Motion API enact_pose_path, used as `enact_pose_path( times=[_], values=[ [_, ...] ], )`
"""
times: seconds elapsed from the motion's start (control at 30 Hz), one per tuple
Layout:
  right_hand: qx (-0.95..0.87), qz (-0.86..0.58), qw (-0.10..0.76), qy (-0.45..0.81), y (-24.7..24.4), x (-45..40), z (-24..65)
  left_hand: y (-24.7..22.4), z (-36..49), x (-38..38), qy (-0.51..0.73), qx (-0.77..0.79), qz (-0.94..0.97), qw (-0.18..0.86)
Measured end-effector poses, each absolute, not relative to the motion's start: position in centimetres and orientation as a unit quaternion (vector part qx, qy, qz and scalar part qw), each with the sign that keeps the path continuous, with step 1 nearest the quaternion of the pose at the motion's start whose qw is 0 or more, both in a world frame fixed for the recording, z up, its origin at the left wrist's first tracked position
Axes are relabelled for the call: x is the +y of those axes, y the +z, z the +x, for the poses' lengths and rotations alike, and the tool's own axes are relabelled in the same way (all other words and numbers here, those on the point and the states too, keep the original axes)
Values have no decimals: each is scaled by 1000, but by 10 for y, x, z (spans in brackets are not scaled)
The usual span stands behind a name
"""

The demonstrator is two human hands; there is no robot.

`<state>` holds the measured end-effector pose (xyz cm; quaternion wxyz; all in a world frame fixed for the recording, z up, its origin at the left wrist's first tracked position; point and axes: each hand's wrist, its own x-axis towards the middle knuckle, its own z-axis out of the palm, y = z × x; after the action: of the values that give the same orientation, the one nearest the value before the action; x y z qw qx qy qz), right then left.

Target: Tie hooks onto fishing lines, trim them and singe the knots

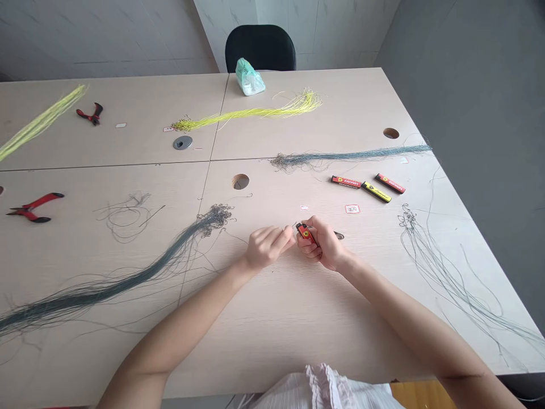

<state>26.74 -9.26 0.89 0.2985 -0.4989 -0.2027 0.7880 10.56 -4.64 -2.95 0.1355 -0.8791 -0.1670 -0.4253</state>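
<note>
Over table (276,341), your right hand (322,244) grips red lighter (305,233), fingers curled shut; left hand (268,247) just beside it, fingertips nearly closed, hold unclear. Risk: flame, if struck, could scorch grey line (106,284).

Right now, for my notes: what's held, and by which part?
The right hand grips a red lighter around its lower body with its fingers. Whether the left hand pinches a thread cannot be told.
</note>
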Motion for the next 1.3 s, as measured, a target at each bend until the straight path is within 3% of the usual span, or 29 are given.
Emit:
enact_pose_path(
  times=[1.3],
  values=[
    [-196, -495, 311, 787, 9, -93, 268, -29, 106, -46, -432, -163, -876, 142]
  ],
)
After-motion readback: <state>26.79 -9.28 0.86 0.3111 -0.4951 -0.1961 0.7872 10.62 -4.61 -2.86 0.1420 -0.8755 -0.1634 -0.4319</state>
